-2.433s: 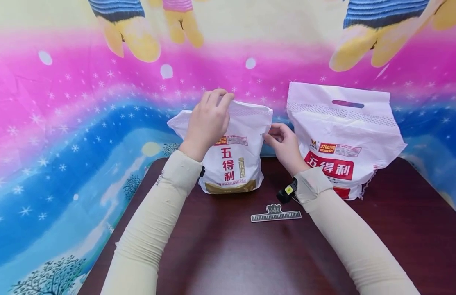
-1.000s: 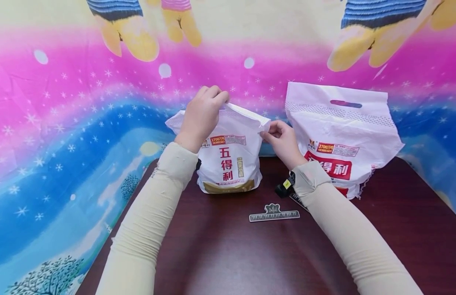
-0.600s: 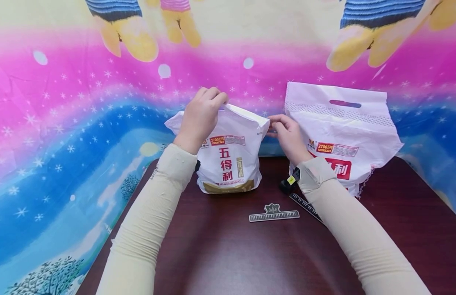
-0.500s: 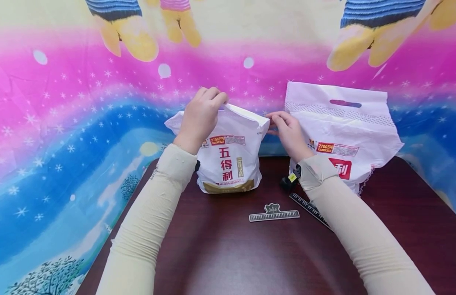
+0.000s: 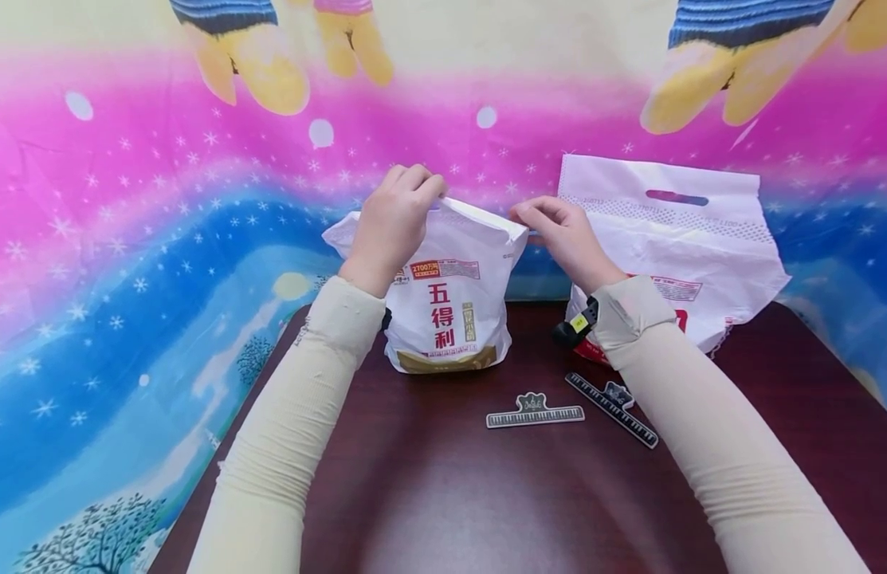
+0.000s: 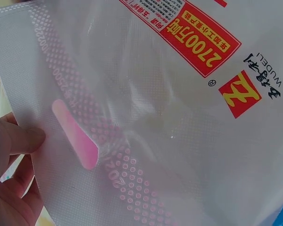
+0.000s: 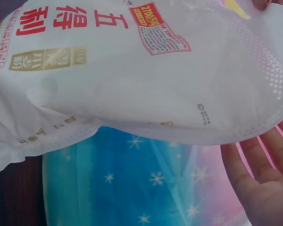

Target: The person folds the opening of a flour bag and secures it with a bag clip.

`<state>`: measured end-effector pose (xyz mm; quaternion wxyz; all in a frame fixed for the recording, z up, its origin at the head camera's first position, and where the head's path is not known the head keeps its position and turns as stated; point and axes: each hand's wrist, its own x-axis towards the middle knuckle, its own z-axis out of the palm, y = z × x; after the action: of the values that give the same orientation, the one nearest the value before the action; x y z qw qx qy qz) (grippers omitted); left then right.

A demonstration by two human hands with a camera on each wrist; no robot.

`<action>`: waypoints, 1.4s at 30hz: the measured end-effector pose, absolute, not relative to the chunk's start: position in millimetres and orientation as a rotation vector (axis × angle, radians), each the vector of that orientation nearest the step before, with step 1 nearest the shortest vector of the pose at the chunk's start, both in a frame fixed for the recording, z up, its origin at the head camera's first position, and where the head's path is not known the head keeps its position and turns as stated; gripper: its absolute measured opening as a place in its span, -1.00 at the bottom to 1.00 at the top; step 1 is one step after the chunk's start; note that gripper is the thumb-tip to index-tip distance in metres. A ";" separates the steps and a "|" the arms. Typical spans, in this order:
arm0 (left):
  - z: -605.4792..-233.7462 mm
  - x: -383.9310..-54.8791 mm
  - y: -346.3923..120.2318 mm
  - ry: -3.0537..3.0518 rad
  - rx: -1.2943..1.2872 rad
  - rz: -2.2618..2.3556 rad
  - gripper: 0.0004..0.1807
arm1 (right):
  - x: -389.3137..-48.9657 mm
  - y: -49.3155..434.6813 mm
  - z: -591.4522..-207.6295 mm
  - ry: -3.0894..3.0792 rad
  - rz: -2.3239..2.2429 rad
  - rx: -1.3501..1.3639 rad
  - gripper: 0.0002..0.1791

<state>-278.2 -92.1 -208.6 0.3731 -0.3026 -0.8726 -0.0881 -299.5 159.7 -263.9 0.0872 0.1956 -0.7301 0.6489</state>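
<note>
A white flour bag [image 5: 457,295] with red lettering and a gold base stands upright on the table. My left hand [image 5: 393,227] pinches its top edge, thumb in front, beside the handle slot seen in the left wrist view. That top edge is creased over and slopes down to the right. At the right top corner is my right hand [image 5: 568,239]. In the right wrist view its fingers [image 7: 259,157] are extended, their tips at the bag's side edge; its thumb is out of that view.
A second white flour bag [image 5: 673,239] with a handle slot stands to the right, partly hidden by the right forearm. Two keyboard-patterned clips, one lying level [image 5: 535,416] and one slanted clip [image 5: 615,410], lie before the bags on the dark table [image 5: 429,478]. A printed cloth [image 5: 199,159] hangs behind.
The right hand has let go of the bag's right side and moved up to its top corner, its fingers spreading. The left hand holds its place. The slanted clip has come into view.
</note>
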 end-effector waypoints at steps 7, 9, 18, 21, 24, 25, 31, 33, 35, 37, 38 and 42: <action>-207.0 -278.1 -92.1 -2.259 -0.771 -0.206 -0.82 | -300.8 159.3 -260.7 -2.257 1.861 0.660 -0.69; -206.8 -277.8 -92.5 -2.263 -0.770 -0.204 -0.81 | -301.4 159.2 -261.2 -2.303 1.816 0.665 -0.65; -207.0 -278.1 -93.9 -2.267 -0.763 -0.224 -0.82 | -304.2 159.3 -263.3 -2.409 1.718 0.692 -0.51; -207.3 -278.1 -93.9 -2.264 -0.767 -0.228 -0.82 | -303.6 158.2 -262.8 -2.432 1.679 0.682 -0.50; -207.3 -277.7 -94.0 -2.258 -0.770 -0.230 -0.83 | -303.5 156.2 -261.8 -2.439 1.651 0.678 -0.50; -207.3 -277.5 -94.0 -2.257 -0.771 -0.229 -0.83 | -303.7 155.3 -261.4 -2.441 1.639 0.678 -0.50; -206.3 -275.9 -94.8 -2.269 -0.774 -0.211 -0.82 | -306.1 151.8 -259.9 -2.487 1.565 0.661 -0.49; -205.7 -274.6 -94.9 -2.275 -0.780 -0.201 -0.81 | -306.4 151.6 -260.4 -2.511 1.542 0.650 -0.47; -205.6 -274.2 -95.0 -2.278 -0.787 -0.198 -0.81 | -306.2 151.0 -261.3 -2.526 1.525 0.641 -0.46; -205.4 -273.7 -95.4 -2.281 -0.790 -0.202 -0.82 | -306.1 149.7 -262.6 -2.526 1.516 0.636 -0.47; -205.5 -273.4 -95.6 -2.282 -0.790 -0.207 -0.82 | -306.2 148.8 -263.3 -2.521 1.514 0.636 -0.47; -206.2 -272.3 -96.3 -2.269 -0.788 -0.216 -0.82 | -306.2 145.1 -265.4 -2.495 1.523 0.640 -0.51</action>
<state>-272.3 -96.3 -206.2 0.3568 -0.3053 -0.8789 -0.0838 -306.2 145.1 -265.4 0.0745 0.2133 -0.8315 0.5075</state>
